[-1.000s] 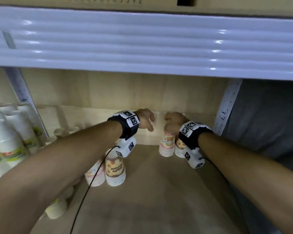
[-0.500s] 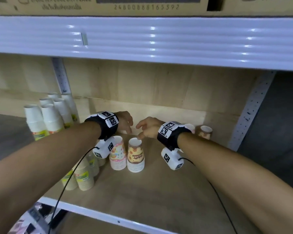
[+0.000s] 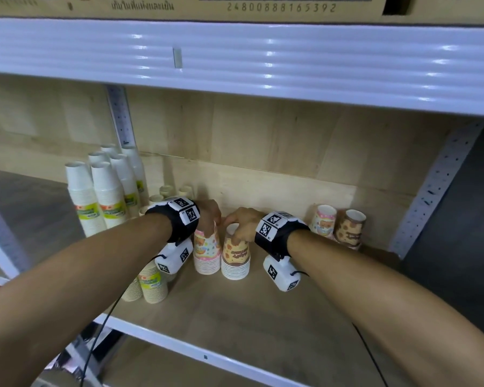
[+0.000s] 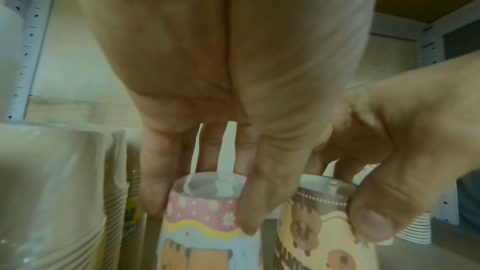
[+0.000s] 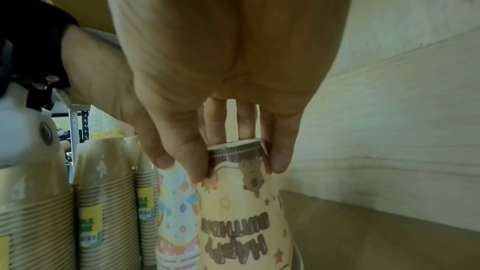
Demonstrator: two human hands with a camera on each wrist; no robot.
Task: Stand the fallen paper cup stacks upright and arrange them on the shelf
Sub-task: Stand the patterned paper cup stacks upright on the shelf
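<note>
1. Our left hand [image 3: 208, 219] grips the top of the pink-banded cup stack [image 3: 206, 254], thumb and fingers [image 4: 153, 174] curled down around its upturned base.
2. Our right hand [image 3: 242, 223] pinches the top of the yellow "Happy Birthday" cup stack [image 3: 235, 258], thumb on one side and fingers [image 5: 281, 151] on the other.
3. Both stacks stand rims-down on the wooden shelf [image 3: 263, 325], touching or nearly touching side by side, mid-depth.
4. To the left, kraft cup stacks with yellow labels [image 3: 151, 283] stand just beside the pink-banded stack, near the shelf's white front edge [image 3: 207, 356].
5. Further left and back, tall white cup stacks [image 3: 106, 196] crowd the perforated upright [image 3: 120, 115].
6. To the right, two more printed cup stacks [image 3: 337, 227] sit against the back panel [image 3: 277, 141].
7. Bare board lies open in front of the held stacks and between them and the right pair.
</note>
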